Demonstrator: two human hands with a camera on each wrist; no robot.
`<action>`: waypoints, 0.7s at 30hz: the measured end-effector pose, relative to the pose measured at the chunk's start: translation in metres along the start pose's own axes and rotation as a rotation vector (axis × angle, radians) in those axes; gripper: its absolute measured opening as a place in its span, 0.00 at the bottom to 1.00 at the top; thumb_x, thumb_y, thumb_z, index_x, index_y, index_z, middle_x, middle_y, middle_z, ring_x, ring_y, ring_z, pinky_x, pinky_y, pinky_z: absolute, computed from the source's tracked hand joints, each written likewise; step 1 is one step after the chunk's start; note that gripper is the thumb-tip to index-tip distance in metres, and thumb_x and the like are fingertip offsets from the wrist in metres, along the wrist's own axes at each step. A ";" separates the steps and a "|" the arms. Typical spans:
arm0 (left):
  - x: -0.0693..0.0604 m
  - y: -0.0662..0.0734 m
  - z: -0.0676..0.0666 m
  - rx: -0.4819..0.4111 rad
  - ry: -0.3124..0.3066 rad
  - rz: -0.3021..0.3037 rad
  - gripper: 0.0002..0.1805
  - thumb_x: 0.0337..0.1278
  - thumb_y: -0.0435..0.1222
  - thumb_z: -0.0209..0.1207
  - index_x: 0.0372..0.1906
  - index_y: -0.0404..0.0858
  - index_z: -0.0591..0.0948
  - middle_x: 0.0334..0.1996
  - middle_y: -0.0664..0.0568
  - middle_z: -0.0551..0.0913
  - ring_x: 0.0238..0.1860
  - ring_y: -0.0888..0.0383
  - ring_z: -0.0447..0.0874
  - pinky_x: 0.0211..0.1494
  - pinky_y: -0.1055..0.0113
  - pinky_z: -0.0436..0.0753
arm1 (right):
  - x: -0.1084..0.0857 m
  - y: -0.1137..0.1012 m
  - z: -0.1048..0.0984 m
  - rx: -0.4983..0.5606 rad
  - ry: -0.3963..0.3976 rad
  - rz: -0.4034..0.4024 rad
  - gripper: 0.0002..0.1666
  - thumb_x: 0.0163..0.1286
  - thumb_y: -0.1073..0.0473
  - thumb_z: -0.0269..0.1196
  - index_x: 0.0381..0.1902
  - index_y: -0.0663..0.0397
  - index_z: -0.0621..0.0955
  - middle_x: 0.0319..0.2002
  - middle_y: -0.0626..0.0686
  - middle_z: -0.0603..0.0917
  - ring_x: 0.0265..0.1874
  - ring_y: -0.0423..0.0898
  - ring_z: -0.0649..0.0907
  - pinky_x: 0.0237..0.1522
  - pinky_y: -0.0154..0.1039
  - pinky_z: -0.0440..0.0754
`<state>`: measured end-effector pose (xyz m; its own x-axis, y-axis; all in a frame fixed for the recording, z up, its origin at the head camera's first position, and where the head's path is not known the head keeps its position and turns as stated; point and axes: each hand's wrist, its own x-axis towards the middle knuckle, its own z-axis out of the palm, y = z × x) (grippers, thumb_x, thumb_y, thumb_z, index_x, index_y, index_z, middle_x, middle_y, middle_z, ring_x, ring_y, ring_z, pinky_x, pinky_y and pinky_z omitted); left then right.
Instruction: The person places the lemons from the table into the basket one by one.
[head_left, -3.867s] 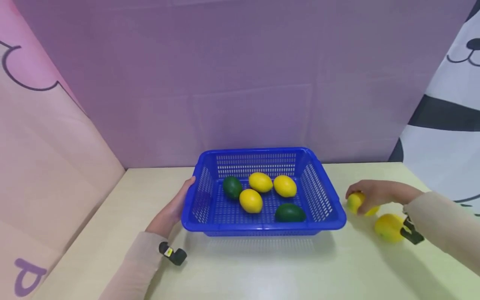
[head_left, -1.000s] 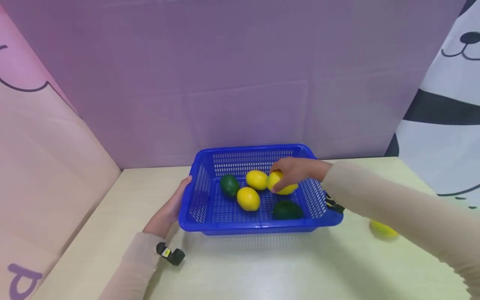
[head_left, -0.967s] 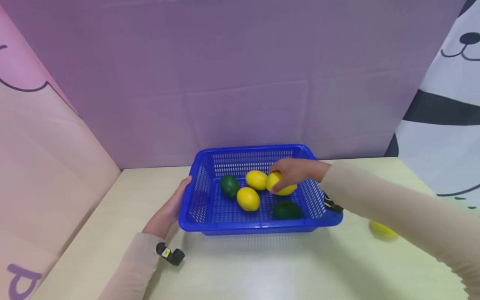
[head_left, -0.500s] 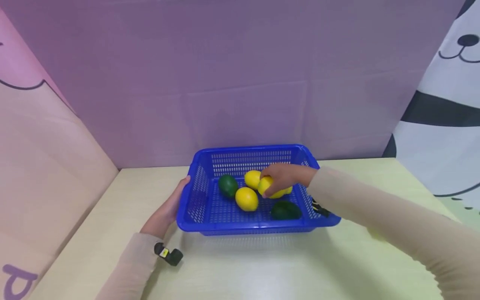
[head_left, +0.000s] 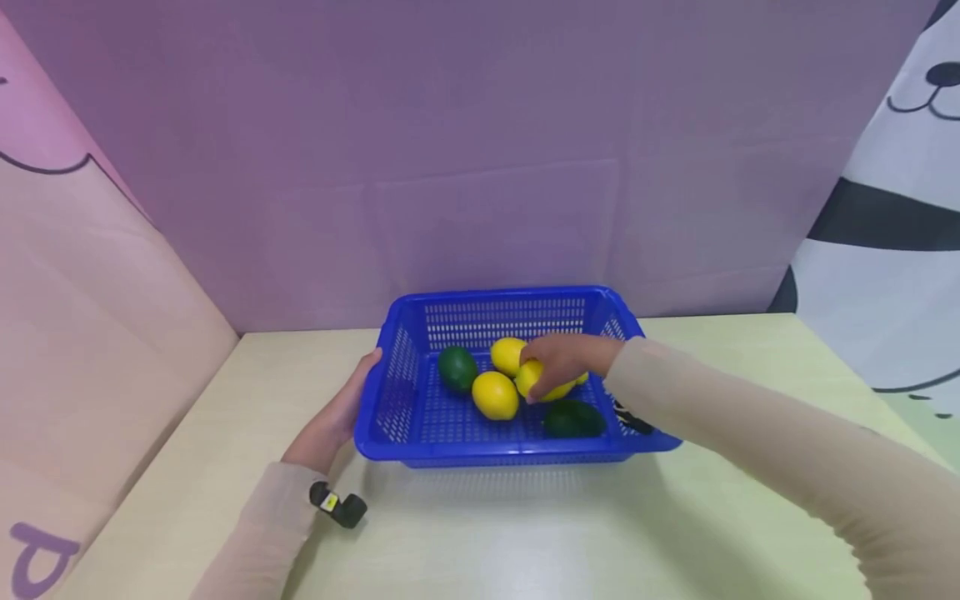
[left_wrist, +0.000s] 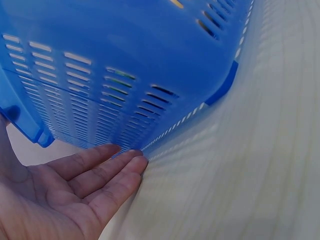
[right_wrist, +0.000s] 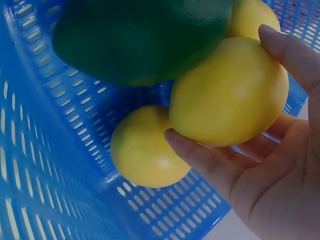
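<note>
A blue plastic basket [head_left: 517, 452] with slotted walls stands on the table. My left hand [head_left: 348, 412] is at its left side, thumb at the rim and fingers extended against the wall in the left wrist view. My right hand [head_left: 562, 358] reaches inside and grips a yellow lemon [right_wrist: 227, 92] between thumb and fingers. Another lemon [right_wrist: 147, 150] lies close by. Farther left in the basket are a front lemon [head_left: 495, 396] and a back lemon [head_left: 508, 356]. Two smooth dark green fruits, avocado-like, are at the left [head_left: 457, 369] and front right [head_left: 573, 419].
The pale table [head_left: 480, 542] extends in front of the basket and to both sides. Behind it hangs a purple cloth backdrop [head_left: 480, 167]. Printed cloths border the left and right. My right sleeve [head_left: 750, 433] crosses over the basket's right rim.
My right hand has moved from the lemons on the right of the table into the basket with a lemon, then slightly left and lower. My left hand stays at the basket.
</note>
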<state>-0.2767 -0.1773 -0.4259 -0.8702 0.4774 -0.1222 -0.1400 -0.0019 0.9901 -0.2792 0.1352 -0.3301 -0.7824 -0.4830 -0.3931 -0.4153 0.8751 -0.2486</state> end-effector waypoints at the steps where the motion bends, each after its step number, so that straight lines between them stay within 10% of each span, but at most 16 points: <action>1: 0.000 0.000 0.000 -0.001 0.000 -0.001 0.43 0.65 0.62 0.24 0.73 0.34 0.45 0.64 0.27 0.58 0.53 0.49 0.74 0.54 0.59 0.74 | 0.000 0.000 0.001 0.001 -0.004 0.003 0.35 0.58 0.49 0.67 0.59 0.59 0.73 0.59 0.58 0.74 0.53 0.53 0.72 0.61 0.52 0.67; 15: -0.001 0.001 -0.001 0.012 0.010 -0.009 0.42 0.66 0.61 0.23 0.73 0.35 0.45 0.65 0.27 0.58 0.57 0.44 0.70 0.57 0.56 0.72 | 0.009 -0.005 0.010 -0.032 -0.051 0.046 0.35 0.57 0.49 0.69 0.61 0.56 0.73 0.59 0.55 0.74 0.49 0.50 0.73 0.61 0.51 0.68; 21: -0.001 0.000 -0.002 0.018 0.013 -0.010 0.42 0.66 0.61 0.23 0.74 0.36 0.44 0.66 0.28 0.57 0.59 0.41 0.68 0.59 0.54 0.71 | 0.010 -0.003 0.012 -0.072 -0.105 0.036 0.25 0.58 0.49 0.69 0.51 0.51 0.78 0.44 0.48 0.78 0.39 0.46 0.74 0.48 0.43 0.74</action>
<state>-0.2767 -0.1791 -0.4262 -0.8749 0.4657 -0.1328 -0.1401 0.0191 0.9900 -0.2804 0.1267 -0.3439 -0.7459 -0.4489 -0.4921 -0.4234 0.8899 -0.1700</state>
